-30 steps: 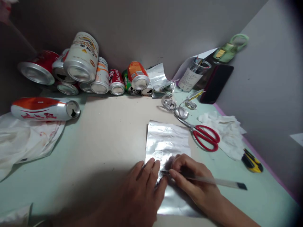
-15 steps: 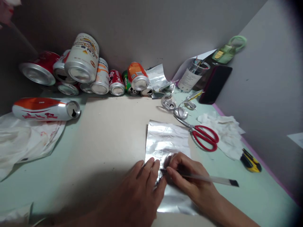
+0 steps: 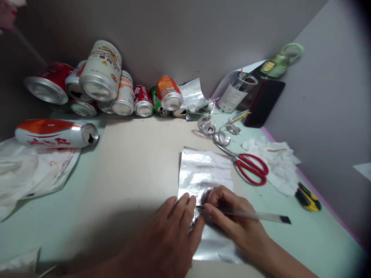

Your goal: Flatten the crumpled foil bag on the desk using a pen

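The right hand grips a clear-barrelled pen with a black end, its tip down at the silvery metal sheet. The left hand lies palm down, fingers slightly spread, on the sheet's left edge, fingertips near the pen tip. The sheet rests on a beige mat over the mint tabletop. Red-handled scissors lie just beyond its upper right corner, with crumpled tissue and a yellow-and-black utility knife farther right. Drink cans are piled along the wall.
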`<state>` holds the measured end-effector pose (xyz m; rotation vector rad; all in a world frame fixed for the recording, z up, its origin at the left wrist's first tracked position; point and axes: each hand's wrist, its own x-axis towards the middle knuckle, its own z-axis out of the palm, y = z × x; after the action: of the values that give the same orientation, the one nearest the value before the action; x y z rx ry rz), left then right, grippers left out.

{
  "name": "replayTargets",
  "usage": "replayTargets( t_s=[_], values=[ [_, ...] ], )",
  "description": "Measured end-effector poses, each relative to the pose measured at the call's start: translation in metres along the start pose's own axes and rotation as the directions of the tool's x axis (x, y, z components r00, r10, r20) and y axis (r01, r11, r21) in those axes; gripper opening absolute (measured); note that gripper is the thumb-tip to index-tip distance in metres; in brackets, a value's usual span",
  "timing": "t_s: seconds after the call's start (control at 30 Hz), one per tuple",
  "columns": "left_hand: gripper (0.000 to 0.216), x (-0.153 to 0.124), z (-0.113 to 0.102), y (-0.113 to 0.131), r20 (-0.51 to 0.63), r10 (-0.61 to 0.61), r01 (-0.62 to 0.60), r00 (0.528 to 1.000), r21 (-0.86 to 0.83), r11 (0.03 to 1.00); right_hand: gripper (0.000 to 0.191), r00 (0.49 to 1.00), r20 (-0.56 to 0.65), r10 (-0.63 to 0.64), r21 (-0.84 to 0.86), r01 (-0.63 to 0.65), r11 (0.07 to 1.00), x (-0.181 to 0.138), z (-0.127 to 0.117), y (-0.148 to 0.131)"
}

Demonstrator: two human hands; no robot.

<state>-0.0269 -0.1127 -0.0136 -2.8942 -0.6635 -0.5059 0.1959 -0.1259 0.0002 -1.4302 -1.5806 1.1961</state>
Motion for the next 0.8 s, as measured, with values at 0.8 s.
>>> replayTargets(
  t_s=[0.8],
  values=[
    [0.033, 0.003, -0.0038, -0.0024, -0.012, 0.01, -0.01, 1.0, -0.003, 1.0, 0.032, 0.999, -0.04, -0.019, 0.118, 0.023, 0.993, 0.005, -0.0007, -0.0054]
  ],
)
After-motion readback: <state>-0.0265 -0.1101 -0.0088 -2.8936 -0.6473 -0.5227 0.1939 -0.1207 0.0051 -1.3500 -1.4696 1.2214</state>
